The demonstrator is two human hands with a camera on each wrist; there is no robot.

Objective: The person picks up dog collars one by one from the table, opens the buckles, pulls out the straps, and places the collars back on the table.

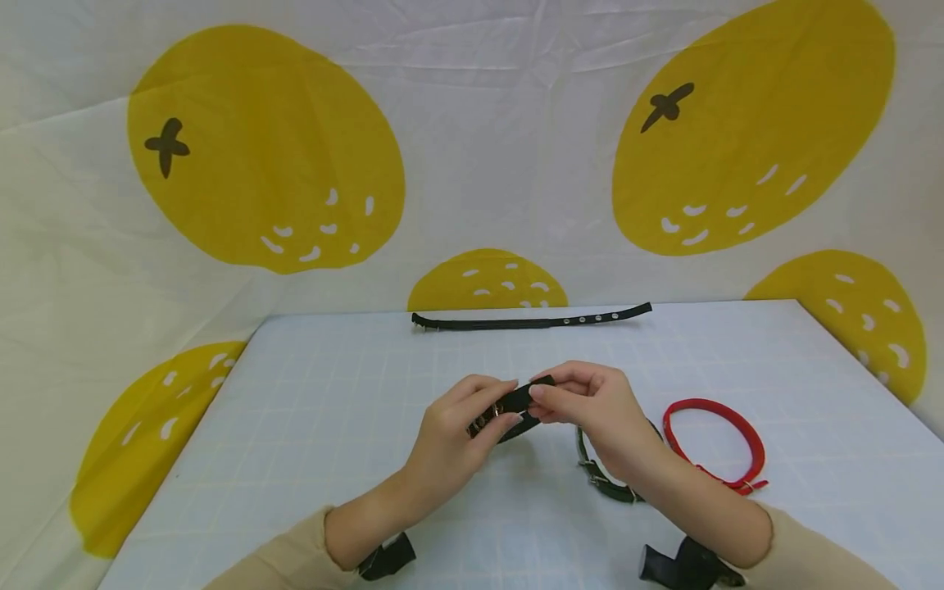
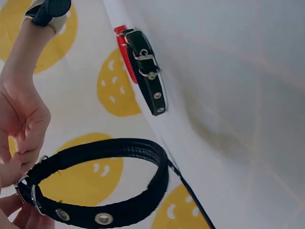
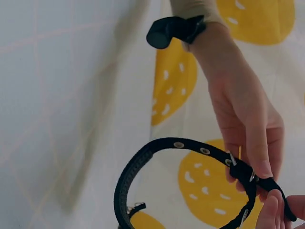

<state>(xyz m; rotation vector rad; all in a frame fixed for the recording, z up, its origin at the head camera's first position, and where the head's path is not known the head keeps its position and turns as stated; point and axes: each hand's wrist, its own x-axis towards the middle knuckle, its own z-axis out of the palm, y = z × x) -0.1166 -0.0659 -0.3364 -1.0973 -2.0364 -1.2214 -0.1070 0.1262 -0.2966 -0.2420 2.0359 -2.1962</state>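
A black collar (image 1: 516, 399), closed into a loop through its metal buckle, is held between both hands above the table. My left hand (image 1: 459, 426) pinches it near the buckle with thumb and fingers. The strap's end is pinched by the thumb and fingers of my right hand (image 1: 596, 408). In the left wrist view the loop of the black collar (image 2: 136, 209) hangs out from the fingers, with metal eyelets along the band. The right wrist view shows the strap's tip (image 3: 285, 205) between the hands, sticking out past the buckle.
A dark green collar (image 1: 615, 492), buckled into a ring, lies partly hidden behind the right forearm. Beside it is a red collar (image 1: 754, 447), also looped. One straight black collar (image 1: 509, 324) lies along the far edge of the white table (image 1: 332, 393), before a patterned cloth.
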